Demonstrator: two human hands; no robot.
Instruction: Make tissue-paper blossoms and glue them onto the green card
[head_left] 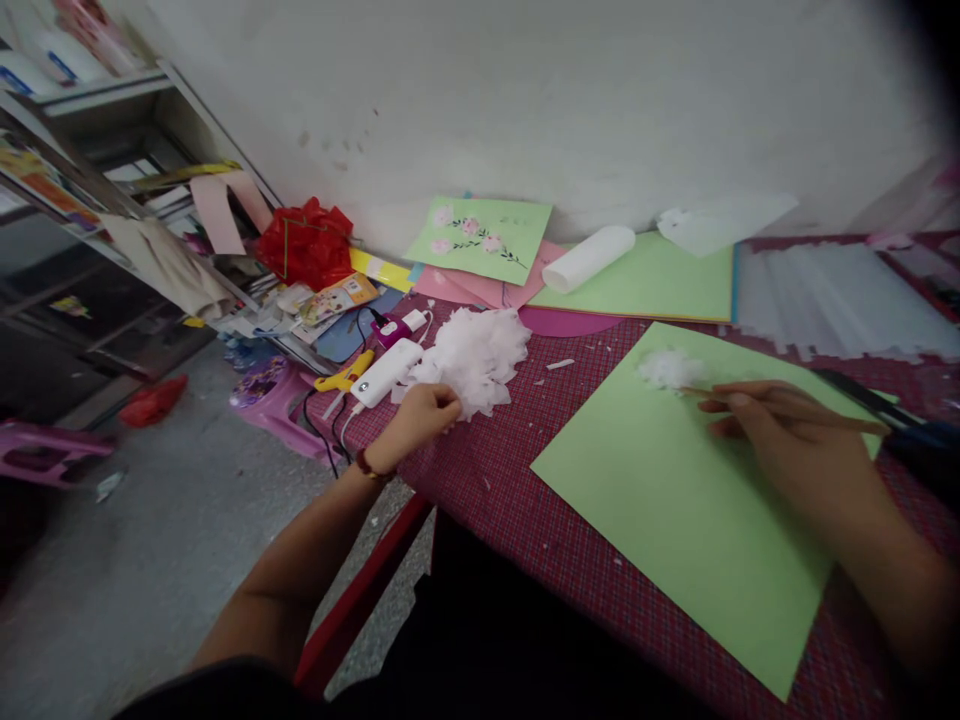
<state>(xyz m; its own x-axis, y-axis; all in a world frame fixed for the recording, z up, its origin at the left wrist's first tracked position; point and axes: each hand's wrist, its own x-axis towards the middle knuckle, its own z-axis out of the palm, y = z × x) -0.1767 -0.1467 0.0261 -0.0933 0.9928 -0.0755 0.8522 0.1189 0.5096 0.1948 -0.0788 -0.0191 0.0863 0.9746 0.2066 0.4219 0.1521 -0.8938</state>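
Red checked tablecloth [510, 470] bears a light green paper sheet [675, 510]; over it the right hand [780, 440] pinches a thin wooden stick [840, 418] pointing left at a white tissue tuft [670, 368]. The left hand [424, 412] clutches a white tissue pile [476, 355] near the left edge.

No legible text or labels.

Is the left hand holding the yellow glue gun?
No, the left hand grips the white paper pile; the glue gun lies apart.

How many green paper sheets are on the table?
3: front sheet under the right hand, back sheet under the white roll, flowered sheet against the wall. More may be hidden.
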